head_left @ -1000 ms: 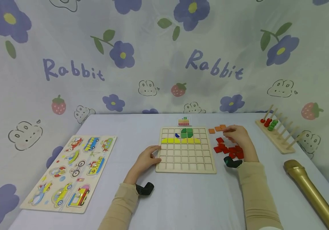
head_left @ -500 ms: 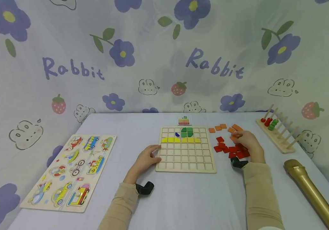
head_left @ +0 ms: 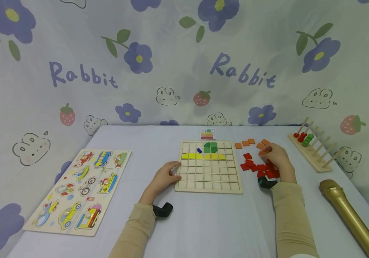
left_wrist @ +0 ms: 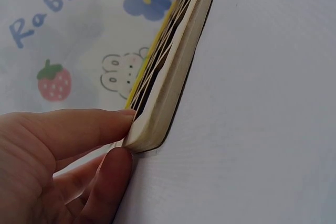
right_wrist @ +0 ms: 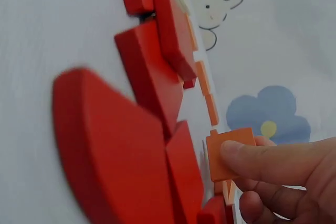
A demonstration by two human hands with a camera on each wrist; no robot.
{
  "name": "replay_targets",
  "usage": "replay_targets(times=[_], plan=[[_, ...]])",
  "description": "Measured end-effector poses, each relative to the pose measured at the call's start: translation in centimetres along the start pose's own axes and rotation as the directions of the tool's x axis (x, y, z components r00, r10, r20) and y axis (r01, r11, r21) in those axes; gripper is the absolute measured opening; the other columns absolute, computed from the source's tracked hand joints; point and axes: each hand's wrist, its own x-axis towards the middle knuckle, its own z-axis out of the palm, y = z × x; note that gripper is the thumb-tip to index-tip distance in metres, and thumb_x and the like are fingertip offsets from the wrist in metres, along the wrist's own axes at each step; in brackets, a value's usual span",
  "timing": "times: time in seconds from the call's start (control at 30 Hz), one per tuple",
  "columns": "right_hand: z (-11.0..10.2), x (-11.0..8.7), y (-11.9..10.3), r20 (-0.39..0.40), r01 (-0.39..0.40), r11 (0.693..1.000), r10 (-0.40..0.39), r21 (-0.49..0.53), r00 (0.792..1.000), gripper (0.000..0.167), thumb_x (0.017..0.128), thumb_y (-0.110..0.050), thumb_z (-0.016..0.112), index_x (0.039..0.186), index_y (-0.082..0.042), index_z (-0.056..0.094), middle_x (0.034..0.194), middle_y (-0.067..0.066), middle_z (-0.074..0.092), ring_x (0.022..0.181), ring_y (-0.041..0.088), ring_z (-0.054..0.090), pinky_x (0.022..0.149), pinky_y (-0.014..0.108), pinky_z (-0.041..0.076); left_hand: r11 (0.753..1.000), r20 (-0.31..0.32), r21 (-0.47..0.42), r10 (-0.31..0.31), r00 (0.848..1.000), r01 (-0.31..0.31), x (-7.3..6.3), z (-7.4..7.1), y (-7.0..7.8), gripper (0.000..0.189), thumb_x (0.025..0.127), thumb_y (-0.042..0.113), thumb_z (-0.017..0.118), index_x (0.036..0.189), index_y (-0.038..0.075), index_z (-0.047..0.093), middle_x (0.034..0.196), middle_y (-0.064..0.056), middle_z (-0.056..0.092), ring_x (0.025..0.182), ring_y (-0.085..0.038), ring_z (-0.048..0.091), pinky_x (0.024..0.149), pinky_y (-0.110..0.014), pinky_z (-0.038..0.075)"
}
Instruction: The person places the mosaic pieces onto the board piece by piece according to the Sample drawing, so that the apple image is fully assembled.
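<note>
My left hand (head_left: pixel 165 176) rests at the left edge of a wooden grid board (head_left: pixel 208 181). In the left wrist view its index fingertip and thumb touch the board's rim (left_wrist: pixel 173 85) close to a corner. Yellow pieces (head_left: pixel 190 156) form a row on the board, with green pieces (head_left: pixel 210 147) and a small blue piece (head_left: pixel 199 150) above. To the right, my right hand (head_left: pixel 277 157) pinches an orange square tile (right_wrist: pixel 218 163) between thumb and fingers, over loose red tiles (head_left: pixel 261 167) and near more orange tiles (head_left: pixel 245 143).
A small pattern card (head_left: pixel 207 134) stands behind the board. On the left lies a vehicle puzzle board (head_left: pixel 74 193). A peg rack with beads (head_left: pixel 313 154) and a gold microphone (head_left: pixel 348 211) sit at the right.
My right hand has moved right and toward me from the far orange tiles, then slightly back up, and now holds an orange tile. My left hand stays at the board's edge.
</note>
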Motion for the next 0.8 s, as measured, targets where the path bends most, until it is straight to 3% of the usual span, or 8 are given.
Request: replay_targets(times=[0.17,0.27,0.4,0.53,0.67,0.8], plan=[[0.7,0.0,-1.8,0.016,0.005,0.981,-0.008,0.192,1.0,0.04,0.086,-0.019,0.064,0.115,0.006,0.052,0.112,0.023,0.054,0.099,0.03,0.049,0.079,0.036,0.041,1.0,0.0,-0.005,-0.008,1.0,0.008,0.0,0.0,0.0,0.056,0.079,0.015,0.072,0.131,0.01,0.053,0.136,-0.009,0.046,0.065,-0.012,0.045,0.059,-0.027,0.04],[1.5,0.3,-3.1,0.118,-0.012,0.938,-0.031,0.346,0.992,0.05,0.086,-0.022,0.065,0.124,0.005,0.049,0.123,0.021,0.051,0.098,0.019,0.052,0.083,0.031,0.042,1.0,0.0,-0.007,-0.009,1.0,0.009,-0.1,0.0,0.1,0.056,0.08,0.015,0.071,0.132,0.01,0.052,0.136,-0.009,0.046,0.065,-0.012,0.046,0.058,-0.027,0.04],[3.0,0.5,-5.0,0.265,-0.067,0.888,-0.064,0.455,0.962,0.051,0.087,-0.019,0.064,0.128,0.006,0.046,0.136,0.02,0.041,0.09,0.005,0.055,0.083,0.025,0.046,1.0,0.001,-0.009,-0.009,1.0,0.009,-0.1,-0.1,0.1,0.055,0.08,0.014,0.071,0.132,0.01,0.052,0.136,-0.009,0.046,0.066,-0.012,0.046,0.059,-0.027,0.04],[4.6,0.5,-6.2,0.318,-0.069,0.904,-0.076,0.422,0.945,0.041,0.086,-0.016,0.065,0.12,0.006,0.055,0.129,0.02,0.048,0.085,0.008,0.056,0.076,0.024,0.049,1.0,0.001,-0.003,-0.003,1.0,0.003,-0.1,-0.1,0.1,0.055,0.079,0.014,0.071,0.131,0.009,0.053,0.136,-0.01,0.046,0.065,-0.012,0.046,0.058,-0.026,0.04],[5.9,0.6,-6.8,0.324,-0.036,0.936,-0.085,0.349,0.942,0.034,0.083,-0.018,0.069,0.11,0.002,0.063,0.108,0.012,0.061,0.081,0.014,0.057,0.071,0.025,0.048,1.0,0.002,0.005,0.0,1.0,0.0,-0.1,-0.1,0.1,0.055,0.08,0.014,0.071,0.131,0.009,0.053,0.136,-0.01,0.046,0.065,-0.012,0.046,0.058,-0.026,0.04],[6.8,0.6,-7.1,0.307,0.015,0.955,-0.11,0.296,0.945,0.03,0.08,-0.017,0.072,0.104,0.0,0.066,0.1,0.008,0.065,0.08,0.015,0.056,0.069,0.025,0.046,1.0,0.007,0.001,-0.007,1.0,0.007,-0.1,-0.1,0.2,0.056,0.08,0.015,0.071,0.132,0.01,0.052,0.136,-0.009,0.046,0.065,-0.011,0.047,0.058,-0.026,0.04]])
